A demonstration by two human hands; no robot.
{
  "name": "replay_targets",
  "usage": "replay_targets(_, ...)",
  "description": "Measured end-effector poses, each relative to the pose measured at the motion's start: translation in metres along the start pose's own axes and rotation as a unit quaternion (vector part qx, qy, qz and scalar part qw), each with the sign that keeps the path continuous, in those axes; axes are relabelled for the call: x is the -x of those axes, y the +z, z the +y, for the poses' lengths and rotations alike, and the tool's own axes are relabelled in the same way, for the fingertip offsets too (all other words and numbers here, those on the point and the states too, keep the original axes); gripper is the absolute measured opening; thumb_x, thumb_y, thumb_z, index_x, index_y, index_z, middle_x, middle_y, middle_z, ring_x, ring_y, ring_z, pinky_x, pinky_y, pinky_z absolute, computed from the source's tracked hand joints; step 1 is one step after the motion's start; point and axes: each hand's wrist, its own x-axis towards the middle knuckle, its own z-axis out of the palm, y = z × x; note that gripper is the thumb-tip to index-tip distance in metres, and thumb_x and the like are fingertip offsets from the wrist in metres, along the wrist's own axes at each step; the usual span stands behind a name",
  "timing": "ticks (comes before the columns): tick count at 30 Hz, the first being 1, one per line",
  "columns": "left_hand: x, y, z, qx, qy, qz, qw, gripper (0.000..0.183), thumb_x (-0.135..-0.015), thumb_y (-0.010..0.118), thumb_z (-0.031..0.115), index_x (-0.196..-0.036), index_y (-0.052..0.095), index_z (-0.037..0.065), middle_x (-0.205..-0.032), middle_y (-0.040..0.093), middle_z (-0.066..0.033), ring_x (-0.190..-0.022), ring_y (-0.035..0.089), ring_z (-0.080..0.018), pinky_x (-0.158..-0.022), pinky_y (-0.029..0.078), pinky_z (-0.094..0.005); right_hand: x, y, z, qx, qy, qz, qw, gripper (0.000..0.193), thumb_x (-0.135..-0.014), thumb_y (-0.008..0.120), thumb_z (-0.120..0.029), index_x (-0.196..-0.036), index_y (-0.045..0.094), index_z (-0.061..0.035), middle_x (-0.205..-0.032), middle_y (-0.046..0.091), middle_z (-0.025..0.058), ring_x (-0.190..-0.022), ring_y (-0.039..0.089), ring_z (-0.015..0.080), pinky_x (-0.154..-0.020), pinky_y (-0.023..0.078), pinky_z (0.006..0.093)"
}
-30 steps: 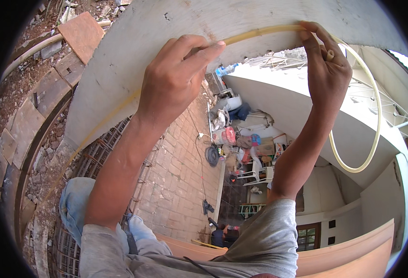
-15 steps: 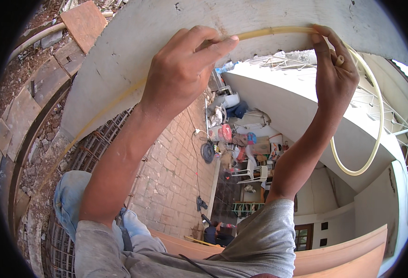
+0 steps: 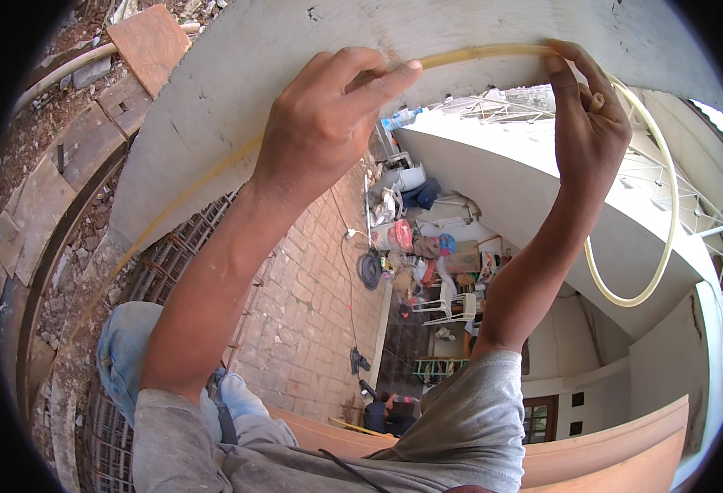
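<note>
A translucent yellowish hose (image 3: 485,52) runs between my two hands in front of the grey plastered wall (image 3: 295,33). My left hand (image 3: 328,115) pinches it between thumb and fingers, and from there the hose trails down to the lower left. My right hand (image 3: 587,107) grips the hose at the upper right, thumb against forefinger. A cut hose end pokes out between the fingers of that hand. Beyond it the hose hangs in a wide loop on the right, partly hidden behind my right forearm.
Far below lies a brick-paved floor (image 3: 304,287) with a cable, sandals and a pile of buckets, bags and a white chair (image 3: 452,304). A steel rebar cage (image 3: 172,255) and rubble are at left. A wooden board (image 3: 616,448) stands at lower right; a person (image 3: 386,415) crouches below.
My right hand has shifted slightly left and up with the hose. The left hand stays nearly where it was.
</note>
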Motion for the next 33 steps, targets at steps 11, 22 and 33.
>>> replay_targets(11,-0.0019,-0.0007,-0.0012,0.008,0.015,-0.015,1.0,0.066,-0.079,0.07,-0.016,-0.133,0.073,0.02,-0.104,0.062,-0.0037,-0.081,0.058,-0.0174,-0.072,0.053,-0.0319,0.002,-0.0013,-0.0074,-0.034,-0.008,-0.034,0.999,0.03,-0.098,0.076,-0.03,-0.123,0.078,-0.0129,-0.06,0.044,-0.0111,-0.056,0.035,-0.0002,-0.052,0.023,0.0218)
replay_targets(22,0.0,-0.0034,0.0004,-0.01,-0.012,-0.049,0.999,0.061,-0.079,0.073,-0.008,-0.133,0.073,0.023,-0.105,0.062,-0.0042,-0.093,0.064,-0.0229,-0.08,0.058,-0.0364,0.005,0.0036,-0.0034,-0.045,-0.025,-0.02,0.998,0.03,-0.1,0.075,-0.029,-0.124,0.077,-0.0108,-0.061,0.042,-0.0111,-0.055,0.033,0.0004,-0.051,0.023,0.0223)
replay_targets(33,-0.0017,-0.0043,0.0007,-0.003,-0.013,-0.055,0.998,0.064,-0.079,0.074,-0.01,-0.133,0.072,0.023,-0.104,0.062,-0.0031,-0.094,0.064,-0.0212,-0.081,0.06,-0.0336,0.0055,0.002,-0.0049,-0.033,-0.026,-0.016,0.999,0.023,-0.099,0.072,-0.019,-0.12,0.079,-0.0136,-0.06,0.059,-0.0019,-0.053,0.047,0.0009,-0.049,0.038,0.0229)
